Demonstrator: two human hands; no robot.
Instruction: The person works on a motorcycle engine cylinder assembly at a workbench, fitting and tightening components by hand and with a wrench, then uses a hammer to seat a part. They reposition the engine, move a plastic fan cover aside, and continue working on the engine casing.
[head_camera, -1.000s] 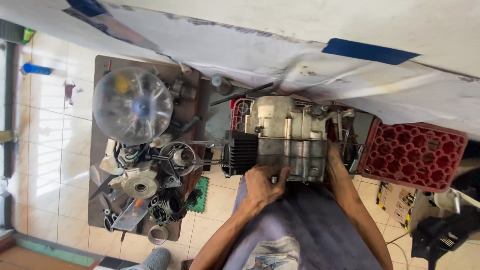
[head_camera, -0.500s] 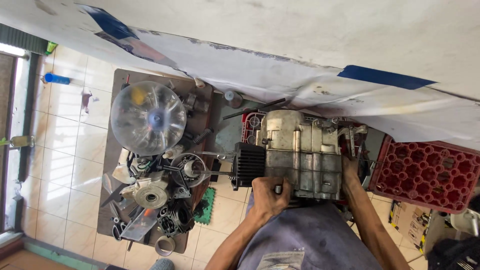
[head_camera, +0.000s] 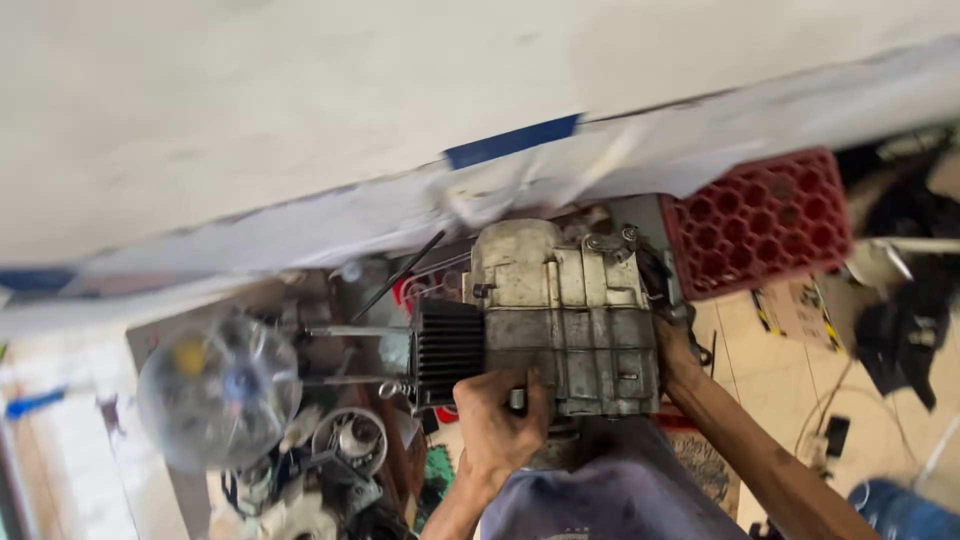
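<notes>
Red crate (head_camera: 760, 220) crowds the engine (head_camera: 565, 320) on its right; parts clutter (head_camera: 330, 450) blocks its left; tiled floor (head_camera: 790, 380) lies open

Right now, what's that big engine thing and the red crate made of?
The engine looks like cast metal, probably aluminium: dull grey, grimy, with black ribbed fins. The red crate looks like moulded plastic: even bright colour and a honeycomb of holes.

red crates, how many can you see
1. The red crate with a honeycomb grid stands at the upper right, beside the grey engine that both hands grip. More may be hidden behind the engine.
</notes>
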